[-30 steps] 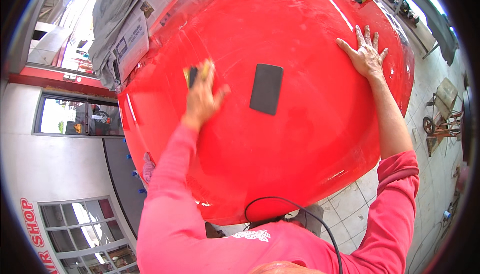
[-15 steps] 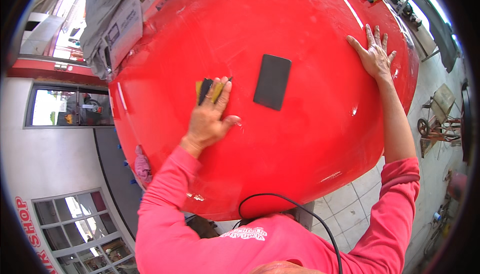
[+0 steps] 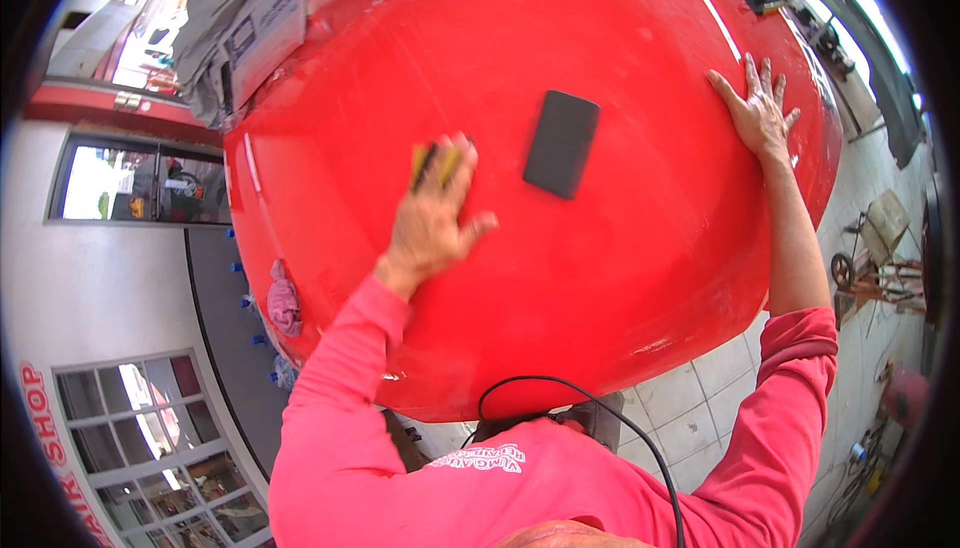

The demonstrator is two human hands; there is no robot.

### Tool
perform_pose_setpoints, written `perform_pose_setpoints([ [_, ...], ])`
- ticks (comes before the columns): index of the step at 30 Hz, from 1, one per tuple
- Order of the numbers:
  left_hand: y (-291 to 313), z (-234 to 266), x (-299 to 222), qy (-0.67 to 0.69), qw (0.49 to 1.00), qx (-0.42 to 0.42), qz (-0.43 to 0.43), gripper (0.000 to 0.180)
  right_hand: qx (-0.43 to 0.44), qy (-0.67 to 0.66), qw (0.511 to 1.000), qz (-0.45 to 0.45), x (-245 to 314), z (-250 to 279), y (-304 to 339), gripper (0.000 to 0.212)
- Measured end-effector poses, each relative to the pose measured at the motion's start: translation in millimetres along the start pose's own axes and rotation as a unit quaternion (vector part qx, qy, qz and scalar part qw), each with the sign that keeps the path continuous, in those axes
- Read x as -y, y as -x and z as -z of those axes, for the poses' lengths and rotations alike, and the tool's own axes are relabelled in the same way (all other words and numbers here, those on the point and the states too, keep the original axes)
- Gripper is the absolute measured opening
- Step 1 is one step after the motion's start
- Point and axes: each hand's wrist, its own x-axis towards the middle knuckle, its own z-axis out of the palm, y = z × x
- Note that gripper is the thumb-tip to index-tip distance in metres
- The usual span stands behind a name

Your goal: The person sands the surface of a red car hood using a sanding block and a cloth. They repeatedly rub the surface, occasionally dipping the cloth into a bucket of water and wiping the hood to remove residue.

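Note:
My left hand [image 3: 432, 223] lies on a broad red car hood [image 3: 520, 298], blurred by motion. Under and between its fingers is a yellow-and-black piece [image 3: 419, 160] that looks like folded sandpaper; the palm and fingers cover part of it. To the right of that hand, a dark grey rectangular pad [image 3: 562, 145] rests flat on the red panel, touched by neither hand. My right hand [image 3: 762, 120] presses flat on the panel's far right side, fingers spread, holding nothing.
Grey covering with printed paper [image 3: 268, 33] lies over the far left. A crumpled pink cloth [image 3: 283, 300] sits at the left edge. A black cable [image 3: 600, 408] loops near my body. Wheeled metal equipment [image 3: 880, 258] stands on the tiled floor at right.
The view has shifted slightly, so the hood and pad appear higher and further right. My left hand is now more blurred, with less black showing between its fingers. My right hand stays planted.

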Motion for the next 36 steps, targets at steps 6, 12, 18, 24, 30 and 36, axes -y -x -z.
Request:
perform_pose_setpoints([
  [6,4.9,-0.1,271.6,-0.07,0.929,-0.062,0.358,0.076,0.017,0.0,1.0,0.007,13.8,7.6,6.8,0.117],
  [12,-262.0,-56.7,188.5,-0.075,0.931,-0.046,0.356,0.094,0.031,-0.009,0.999,0.01,12.8,11.8,7.0,0.113],
  [18,-254.3,-52.6,201.6,0.106,0.956,0.043,0.271,0.084,0.012,0.019,1.0,-0.007,-32.7,12.3,4.9,0.107],
  [24,-97.9,-15.6,345.1,-0.096,0.895,-0.102,0.423,0.054,0.019,-0.003,1.0,0.004,1.9,5.1,3.3,0.104],
  [30,-264.1,-52.2,196.5,0.014,0.968,-0.072,0.239,0.039,0.015,-0.011,1.0,0.024,7.5,1.5,-4.3,0.104],
  [36,-230.1,10.3,201.2,-0.012,0.961,-0.159,0.226,0.053,0.014,0.013,1.0,0.003,-22.2,1.0,-8.5,0.105],
])
